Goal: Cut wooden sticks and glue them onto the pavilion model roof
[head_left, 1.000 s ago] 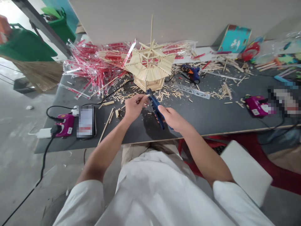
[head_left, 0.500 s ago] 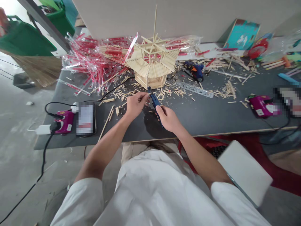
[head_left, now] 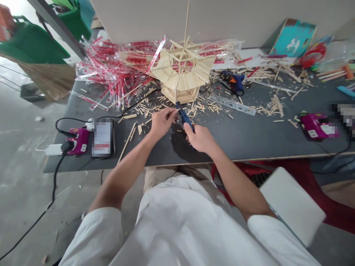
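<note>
My right hand [head_left: 200,137] is wrapped round blue-handled pliers [head_left: 184,116], their dark jaws pointing away from me. In a pinch, my left hand [head_left: 161,121] holds a small wooden stick [head_left: 178,109] whose end meets the jaws; whether they are closed on it is too small to tell. Just beyond both hands stands a pagoda-like model [head_left: 180,79] built from thin wooden sticks, with a many-sided slatted roof and one tall upright stick. Short cut stick pieces [head_left: 199,108] lie scattered around its base.
Red-and-clear plastic wrappers [head_left: 119,74] pile up at the back left. Behind the model's right side lie a blue glue gun [head_left: 236,83] and a clear ruler [head_left: 233,104]. A phone [head_left: 102,138] and a purple power adapter [head_left: 79,141] with cables sit at the left; another purple adapter [head_left: 317,125] is at the right.
The camera view has shifted slightly, so the table things appear a little to the right. Both hands keep their holds, with the pliers still at the stick's end.
</note>
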The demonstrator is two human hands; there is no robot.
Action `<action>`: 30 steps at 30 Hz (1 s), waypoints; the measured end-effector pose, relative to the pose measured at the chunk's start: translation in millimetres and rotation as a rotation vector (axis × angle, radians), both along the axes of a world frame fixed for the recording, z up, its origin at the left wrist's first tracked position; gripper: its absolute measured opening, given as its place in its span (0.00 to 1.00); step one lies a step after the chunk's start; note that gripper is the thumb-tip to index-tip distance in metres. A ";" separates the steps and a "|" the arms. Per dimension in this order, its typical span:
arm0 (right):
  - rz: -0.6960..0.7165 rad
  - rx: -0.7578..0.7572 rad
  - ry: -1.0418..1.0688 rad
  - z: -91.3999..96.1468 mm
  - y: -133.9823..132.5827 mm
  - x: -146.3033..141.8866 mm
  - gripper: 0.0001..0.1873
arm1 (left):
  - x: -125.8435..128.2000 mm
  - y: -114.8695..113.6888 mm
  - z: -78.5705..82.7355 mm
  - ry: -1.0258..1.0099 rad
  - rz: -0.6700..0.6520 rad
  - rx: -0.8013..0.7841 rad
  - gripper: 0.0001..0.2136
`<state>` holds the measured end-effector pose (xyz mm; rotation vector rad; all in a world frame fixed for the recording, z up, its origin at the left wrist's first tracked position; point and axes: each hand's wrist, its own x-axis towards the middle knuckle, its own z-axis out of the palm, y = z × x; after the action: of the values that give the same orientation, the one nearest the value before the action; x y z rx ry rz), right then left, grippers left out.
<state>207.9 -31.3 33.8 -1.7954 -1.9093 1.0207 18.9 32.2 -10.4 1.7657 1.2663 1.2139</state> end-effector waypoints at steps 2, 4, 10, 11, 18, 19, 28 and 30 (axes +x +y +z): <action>0.019 0.010 0.017 0.1 -0.8 0.3 0.31 | -0.9 -2.3 2.8 0.053 0.011 0.031 0.15; 0.028 0.027 0.046 -0.9 -1.8 1.1 0.30 | -1.8 -4.7 5.7 0.101 0.028 0.055 0.16; 0.064 0.106 -0.020 -3.8 -5.0 0.5 0.32 | -3.7 -7.7 10.2 0.195 0.072 0.135 0.16; 0.065 0.123 -0.055 -3.6 -5.6 -0.5 0.32 | -3.9 -7.7 10.4 0.196 0.073 0.141 0.16; 0.040 0.142 -0.233 2.2 -10.5 -7.3 0.33 | -2.5 -10.0 12.9 0.115 0.053 0.112 0.16; 0.038 0.142 -0.245 2.3 -11.3 -7.8 0.34 | -2.1 -10.4 13.4 0.106 0.052 0.106 0.15; -0.049 0.225 -0.267 -1.8 -25.1 -3.7 0.34 | -5.2 -12.2 20.1 0.035 -0.053 0.003 0.14; -0.058 0.229 -0.287 -1.0 -26.8 5.1 0.33 | -7.7 -12.5 22.3 0.141 -0.116 0.034 0.14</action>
<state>213.0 -58.1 32.7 -1.9294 -2.0257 0.5216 11.2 19.7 11.9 1.9506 1.2090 1.0674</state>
